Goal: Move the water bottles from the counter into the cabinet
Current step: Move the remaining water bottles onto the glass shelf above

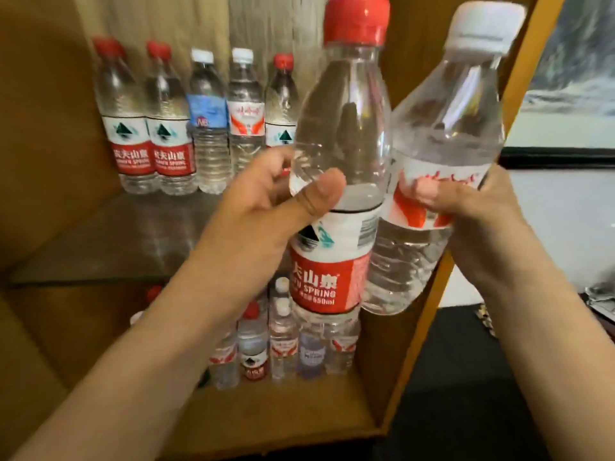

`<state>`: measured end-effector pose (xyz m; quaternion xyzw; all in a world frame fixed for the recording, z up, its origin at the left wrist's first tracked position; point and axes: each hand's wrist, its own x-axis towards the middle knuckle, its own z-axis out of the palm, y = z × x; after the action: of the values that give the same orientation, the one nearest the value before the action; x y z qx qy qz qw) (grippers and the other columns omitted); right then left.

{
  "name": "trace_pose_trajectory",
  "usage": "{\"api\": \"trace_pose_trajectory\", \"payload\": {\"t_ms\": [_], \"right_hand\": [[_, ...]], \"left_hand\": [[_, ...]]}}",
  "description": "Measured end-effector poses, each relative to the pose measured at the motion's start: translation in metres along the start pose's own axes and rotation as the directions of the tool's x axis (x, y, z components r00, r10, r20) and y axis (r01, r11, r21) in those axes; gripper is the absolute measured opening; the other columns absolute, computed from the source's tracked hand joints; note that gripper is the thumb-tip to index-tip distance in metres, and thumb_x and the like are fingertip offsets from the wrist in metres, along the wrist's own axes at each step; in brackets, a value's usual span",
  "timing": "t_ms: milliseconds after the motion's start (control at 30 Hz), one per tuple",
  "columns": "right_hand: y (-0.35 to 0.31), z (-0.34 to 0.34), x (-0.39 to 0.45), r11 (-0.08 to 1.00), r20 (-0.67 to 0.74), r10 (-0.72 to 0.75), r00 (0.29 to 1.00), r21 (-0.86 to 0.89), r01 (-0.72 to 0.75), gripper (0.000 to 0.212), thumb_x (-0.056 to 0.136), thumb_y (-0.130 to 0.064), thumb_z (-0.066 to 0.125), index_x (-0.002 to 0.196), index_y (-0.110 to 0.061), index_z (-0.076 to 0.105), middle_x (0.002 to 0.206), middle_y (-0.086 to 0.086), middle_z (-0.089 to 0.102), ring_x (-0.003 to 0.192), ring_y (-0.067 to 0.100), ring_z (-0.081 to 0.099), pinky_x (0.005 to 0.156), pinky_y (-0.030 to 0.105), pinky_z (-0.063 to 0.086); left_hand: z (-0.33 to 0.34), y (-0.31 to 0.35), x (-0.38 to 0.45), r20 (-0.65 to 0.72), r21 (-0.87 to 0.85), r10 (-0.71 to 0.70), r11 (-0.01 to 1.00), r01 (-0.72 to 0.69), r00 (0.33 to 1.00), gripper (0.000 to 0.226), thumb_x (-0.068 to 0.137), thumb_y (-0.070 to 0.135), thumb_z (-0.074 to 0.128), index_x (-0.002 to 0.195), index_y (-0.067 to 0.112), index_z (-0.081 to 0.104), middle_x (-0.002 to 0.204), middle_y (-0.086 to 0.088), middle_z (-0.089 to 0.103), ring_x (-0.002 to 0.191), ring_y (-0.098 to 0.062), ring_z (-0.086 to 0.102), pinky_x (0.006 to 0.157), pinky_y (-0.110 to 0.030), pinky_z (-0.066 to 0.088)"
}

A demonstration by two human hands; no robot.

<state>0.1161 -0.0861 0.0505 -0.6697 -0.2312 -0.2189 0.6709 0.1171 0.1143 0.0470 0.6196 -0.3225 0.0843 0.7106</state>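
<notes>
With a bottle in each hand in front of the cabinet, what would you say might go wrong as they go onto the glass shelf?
1. The red-capped bottle in the left hand and the white-capped bottle in the right hand sit side by side, apparently touching; they may knock together going in.
2. Five bottles already line the back of the glass shelf; the rightmost one is closest to the incoming bottles and could be toppled.
3. The white-capped bottle is tilted near the cabinet's right side panel and may clip it.

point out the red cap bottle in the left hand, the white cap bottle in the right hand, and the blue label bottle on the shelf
red cap bottle (329,277): head view, on its red label
white cap bottle (442,128): head view, on its clear shoulder
blue label bottle (207,109): head view, on its blue label
</notes>
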Motion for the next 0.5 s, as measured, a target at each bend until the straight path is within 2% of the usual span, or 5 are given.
{"api": "trace_pose_trajectory", "payload": {"t_ms": [167, 300, 400, 500], "right_hand": [[-0.003, 0.005, 0.060, 0.998, -0.081, 0.046, 0.996, -0.045, -0.050, 0.048, 0.056, -0.017, 0.081, 0.101, -0.010, 0.067, 0.088, 0.001, 0.075, 0.084, 0.017, 0.071, 0.076, 0.028, 0.056], [0.014, 0.001, 0.084, 0.990, -0.125, 0.110, 0.986, -0.074, -0.119, 0.044, 0.059, -0.014, 0.081, 0.101, -0.008, 0.068, 0.094, 0.006, 0.074, 0.085, 0.019, 0.071, 0.077, 0.030, 0.057], [0.030, -0.002, 0.090, 0.984, -0.132, 0.141, 0.981, -0.089, -0.153, 0.038, 0.063, -0.012, 0.080, 0.100, -0.009, 0.068, 0.094, 0.007, 0.074, 0.085, 0.020, 0.071, 0.076, 0.029, 0.057], [0.043, -0.002, 0.090, 0.987, -0.140, 0.120, 0.983, -0.092, -0.133, 0.033, 0.065, -0.012, 0.080, 0.095, -0.016, 0.067, 0.089, 0.000, 0.073, 0.079, 0.012, 0.071, 0.065, 0.021, 0.055]], "left_hand": [[-0.006, -0.002, 0.064, -0.079, 0.108, 0.044, 0.994, -0.035, 0.996, 0.024, 0.068, 0.038, 0.062, 0.086, 0.023, 0.055, 0.063, 0.019, 0.070, 0.061, 0.007, 0.065, 0.051, -0.008, 0.046], [-0.010, -0.033, 0.096, -0.166, 0.090, -0.002, 0.996, 0.017, 0.986, 0.011, 0.084, 0.019, 0.063, 0.090, 0.022, 0.055, 0.079, 0.014, 0.069, 0.070, 0.002, 0.068, 0.061, -0.014, 0.051], [-0.010, -0.051, 0.103, -0.225, 0.119, -0.047, 0.990, 0.075, 0.973, 0.027, 0.083, 0.024, 0.065, 0.106, 0.018, 0.054, 0.094, 0.008, 0.069, 0.087, -0.009, 0.068, 0.076, -0.026, 0.053], [-0.011, -0.060, 0.105, -0.283, 0.187, -0.066, 0.975, 0.123, 0.957, 0.039, 0.080, 0.033, 0.069, 0.112, 0.019, 0.052, 0.105, 0.002, 0.069, 0.098, -0.018, 0.066, 0.090, -0.043, 0.051]]}}
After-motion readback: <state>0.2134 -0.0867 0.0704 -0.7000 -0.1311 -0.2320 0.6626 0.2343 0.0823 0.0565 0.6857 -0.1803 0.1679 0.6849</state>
